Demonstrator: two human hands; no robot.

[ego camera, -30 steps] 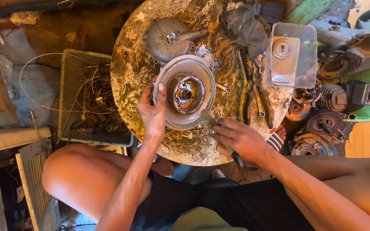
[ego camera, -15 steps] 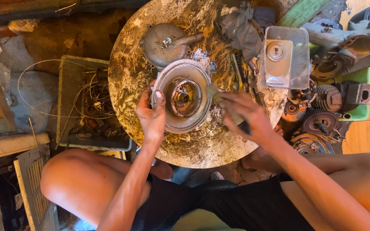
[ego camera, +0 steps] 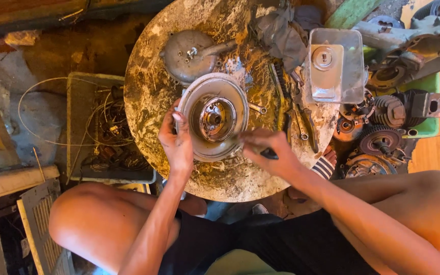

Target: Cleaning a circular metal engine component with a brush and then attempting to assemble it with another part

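A round metal drum [ego camera: 214,117] lies flat near the middle of the round, grimy table [ego camera: 154,91], open face up. It is dull grey with a broad raised rim, a shallow dished ring inside, and a rust-brown hub at the centre around a small shaft stub — the whole part is streaked with dirt and grease.

The left hand [ego camera: 176,145] rests against the drum's left rim, its fingers [ego camera: 178,118] pressed together and curled up along the edge, steadying it. The right hand [ego camera: 268,153] sits just at the drum's lower right rim, its fingers closed around a dark-handled tool [ego camera: 267,151]; the tool's tip seems to reach toward the rim, though it is blurred.

Behind the drum lies a grey domed cover [ego camera: 189,53]. A small wrench [ego camera: 257,108] lies just beside the drum's right edge. Farther right stands a clear plastic box [ego camera: 334,66], and off the table's edge lies a finned engine cylinder [ego camera: 389,109].
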